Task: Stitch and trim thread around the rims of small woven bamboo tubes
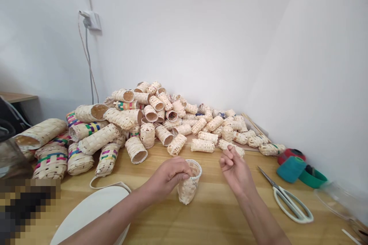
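A small woven basket (188,191) with a white stitched rim stands in the middle, its open end up and tilted slightly. My left hand (174,176) pinches it at the rim, thumb on the outside. To its right my right hand (234,170) is raised apart from the basket, fingers curled and their tips pressed together. Whatever is between those fingertips, if anything, is too small to make out. Nearest beyond the right hand lies a pale woven tube (222,145).
A large pile of woven baskets (148,130) lines the wall, some with coloured bands. Scissors (290,201) lie at right, near a teal thread spool (291,169) and a green ring (314,178). A roll of pale strip (89,210) rests under my left forearm.
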Demonstrator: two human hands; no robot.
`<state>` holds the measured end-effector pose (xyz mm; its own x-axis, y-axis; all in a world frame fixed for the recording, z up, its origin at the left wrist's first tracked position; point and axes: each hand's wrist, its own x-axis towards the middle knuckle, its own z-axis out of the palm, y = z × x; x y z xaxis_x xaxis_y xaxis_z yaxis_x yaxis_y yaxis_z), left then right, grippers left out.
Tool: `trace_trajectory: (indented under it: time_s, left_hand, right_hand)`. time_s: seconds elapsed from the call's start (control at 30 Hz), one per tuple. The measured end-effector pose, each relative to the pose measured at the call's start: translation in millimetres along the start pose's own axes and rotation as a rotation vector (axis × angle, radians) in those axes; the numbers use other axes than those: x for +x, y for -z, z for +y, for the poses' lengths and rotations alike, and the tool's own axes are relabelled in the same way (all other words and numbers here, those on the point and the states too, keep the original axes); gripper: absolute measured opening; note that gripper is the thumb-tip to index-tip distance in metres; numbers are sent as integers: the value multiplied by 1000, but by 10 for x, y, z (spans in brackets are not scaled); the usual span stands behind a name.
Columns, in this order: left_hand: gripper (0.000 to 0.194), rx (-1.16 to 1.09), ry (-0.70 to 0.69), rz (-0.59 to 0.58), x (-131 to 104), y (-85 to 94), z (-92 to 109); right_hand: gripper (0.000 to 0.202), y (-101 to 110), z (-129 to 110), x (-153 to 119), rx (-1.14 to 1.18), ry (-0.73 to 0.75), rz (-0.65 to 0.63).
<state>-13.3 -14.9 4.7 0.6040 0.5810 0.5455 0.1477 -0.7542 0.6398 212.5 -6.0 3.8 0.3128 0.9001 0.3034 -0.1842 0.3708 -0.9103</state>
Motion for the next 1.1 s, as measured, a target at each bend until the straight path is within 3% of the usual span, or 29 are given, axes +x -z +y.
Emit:
trace_trajectory:
  time_s: [0.13,0.3,0.4,0.6,0.83,1.1]
  left_hand:
    - [37,-96,26,2,4,27,-32]
    - [34,-199,76,20,-13,47,-84]
    - [31,-260,105,16,-31,70,-106]
    - [30,-461,187,-20,-56,159,-101]
    - [40,-768,218,68,-53,229,-107]
    - [52,-837,189,113,-56,209,-187]
  right_hand:
    - [42,268,15,193,-230,57,169]
    - [18,685,87,359,-741,73,468]
    - [24,867,97,398,-1003,10,554]
    - [36,947,113,384,-1271,-134,542]
    - [42,937,123,377,-1397,-226,510]
    - [48,908,159,368,-1488,-257,462]
